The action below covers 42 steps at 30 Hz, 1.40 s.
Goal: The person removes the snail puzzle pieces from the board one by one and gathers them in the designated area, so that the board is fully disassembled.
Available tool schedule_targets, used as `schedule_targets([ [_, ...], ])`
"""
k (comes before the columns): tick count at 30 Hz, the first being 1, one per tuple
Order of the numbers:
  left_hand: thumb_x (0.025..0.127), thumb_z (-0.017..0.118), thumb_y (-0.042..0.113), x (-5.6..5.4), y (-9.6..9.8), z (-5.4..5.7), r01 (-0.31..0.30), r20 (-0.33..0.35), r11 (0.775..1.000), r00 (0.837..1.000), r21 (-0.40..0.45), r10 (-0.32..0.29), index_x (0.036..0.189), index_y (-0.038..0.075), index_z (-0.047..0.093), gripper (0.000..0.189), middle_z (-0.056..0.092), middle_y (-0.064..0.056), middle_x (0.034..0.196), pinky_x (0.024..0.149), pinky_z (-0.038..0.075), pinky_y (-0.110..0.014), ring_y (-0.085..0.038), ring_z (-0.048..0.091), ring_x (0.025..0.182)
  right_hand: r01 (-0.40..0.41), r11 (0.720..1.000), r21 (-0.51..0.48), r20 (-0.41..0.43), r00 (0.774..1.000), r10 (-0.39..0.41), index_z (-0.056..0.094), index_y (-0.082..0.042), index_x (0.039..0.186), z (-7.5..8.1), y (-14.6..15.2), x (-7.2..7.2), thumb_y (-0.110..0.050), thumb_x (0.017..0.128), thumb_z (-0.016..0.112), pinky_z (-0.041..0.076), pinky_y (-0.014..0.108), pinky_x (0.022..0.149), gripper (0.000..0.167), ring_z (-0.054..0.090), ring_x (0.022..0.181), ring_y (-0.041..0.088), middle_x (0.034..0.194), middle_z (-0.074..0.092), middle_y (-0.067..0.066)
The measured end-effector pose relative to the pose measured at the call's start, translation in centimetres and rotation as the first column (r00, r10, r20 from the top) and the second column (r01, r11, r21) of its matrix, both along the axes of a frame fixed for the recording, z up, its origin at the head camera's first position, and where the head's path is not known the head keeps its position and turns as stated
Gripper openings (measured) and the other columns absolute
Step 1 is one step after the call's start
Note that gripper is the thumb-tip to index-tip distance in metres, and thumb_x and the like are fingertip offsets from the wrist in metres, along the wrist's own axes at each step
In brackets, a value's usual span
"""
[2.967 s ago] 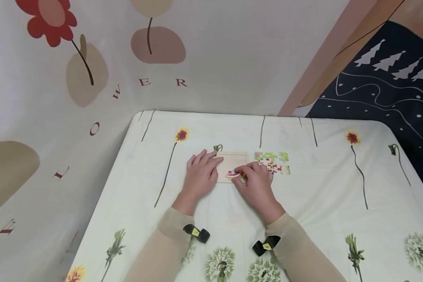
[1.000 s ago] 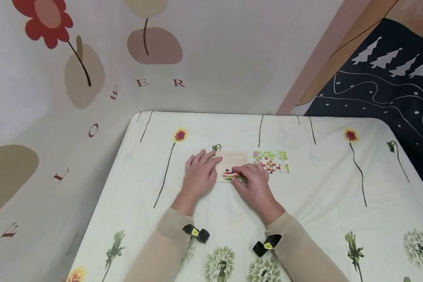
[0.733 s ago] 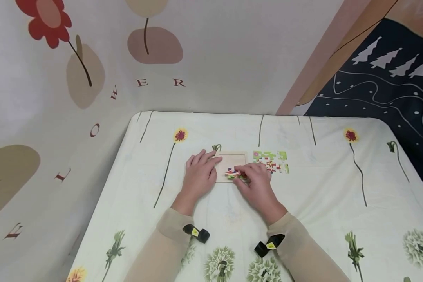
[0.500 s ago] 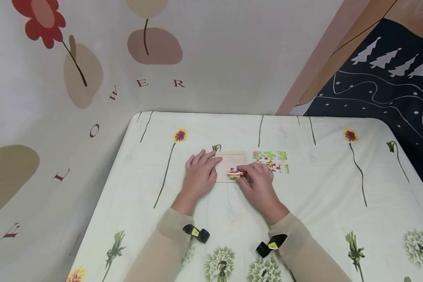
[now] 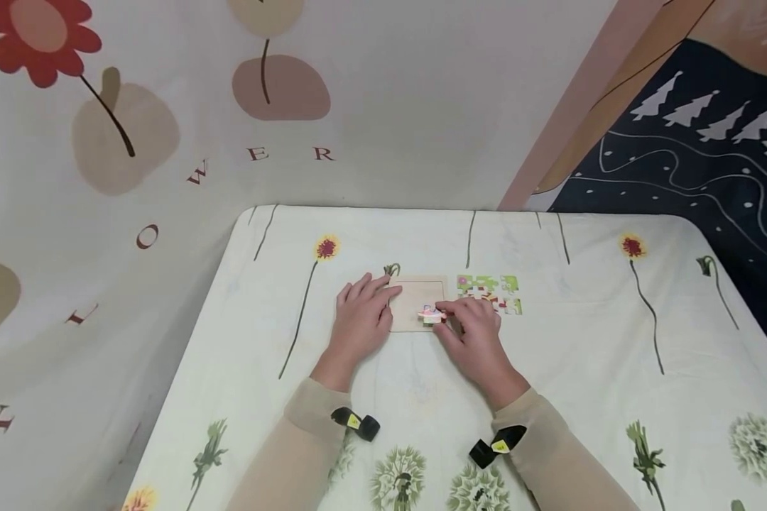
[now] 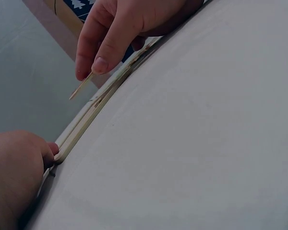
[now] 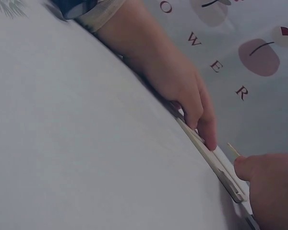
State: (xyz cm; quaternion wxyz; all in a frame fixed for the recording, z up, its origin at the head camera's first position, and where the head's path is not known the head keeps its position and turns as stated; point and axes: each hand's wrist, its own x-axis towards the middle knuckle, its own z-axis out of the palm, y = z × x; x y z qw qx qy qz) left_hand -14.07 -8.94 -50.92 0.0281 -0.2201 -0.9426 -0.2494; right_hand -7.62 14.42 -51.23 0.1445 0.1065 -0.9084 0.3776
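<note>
A pale wooden puzzle tray (image 5: 420,289) lies on the table, its far part bare. My left hand (image 5: 363,318) rests on the tray's left edge with fingers spread. Above the tray's near right corner, my right hand (image 5: 474,333) pinches a small colourful puzzle piece (image 5: 430,312) between thumb and fingers. In the left wrist view the thin puzzle piece (image 6: 80,88) is tilted and clear of the tray (image 6: 89,115). A bit of green shows in the tray beneath it, mostly hidden by the piece and hand.
To the tray's right lie several puzzle pieces (image 5: 510,284), green, white and red, grouped close together and partly behind the right hand. The table has a white floral cloth (image 5: 581,341). A printed wall hanging (image 5: 409,106) stands behind the table's far edge.
My right hand has moved slightly to the right, carrying the puzzle piece and changing its tilt. The left hand keeps its place on the tray. The head view has shifted a little.
</note>
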Motion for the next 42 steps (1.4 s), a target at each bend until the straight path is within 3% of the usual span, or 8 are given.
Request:
schedule_targets([
  [13,0.106,0.050,0.018,-0.1,-0.2,-0.3,0.002,-0.004,1.000,1.000,0.018,-0.002,0.146,0.021,0.067,0.043,0.050,-0.003,0.163,0.125,0.014,-0.062,-0.033,0.028,0.158,-0.010,1.000,-0.026,0.009,1.000,0.011,0.075,-0.010,0.128,-0.1,0.5,0.1,-0.015,0.097,0.081,0.026,0.064,0.103,0.032,0.047,0.123,0.038,0.116,0.067,0.006],
  [27,0.107,0.050,0.019,-0.3,-0.1,-0.4,0.000,0.002,1.000,1.000,0.006,0.000,0.147,0.023,0.066,0.044,0.048,-0.001,0.164,0.125,0.013,-0.061,-0.032,0.027,0.159,0.017,0.999,-0.050,-0.008,1.000,-0.017,0.076,-0.008,0.126,0.0,0.8,0.2,-0.012,0.094,0.082,0.027,0.058,0.100,0.033,0.048,0.111,0.031,0.114,0.067,0.006],
  [42,0.107,0.050,0.020,-0.3,0.0,-0.5,-0.006,0.015,1.000,1.000,-0.004,0.006,0.148,0.022,0.065,0.044,0.047,-0.001,0.165,0.125,0.012,-0.060,-0.031,0.025,0.159,0.019,0.999,-0.042,-0.004,1.000,-0.019,0.075,-0.009,0.129,-0.3,1.3,0.2,-0.013,0.096,0.081,0.027,0.057,0.096,0.034,0.047,0.111,0.032,0.117,0.067,0.007],
])
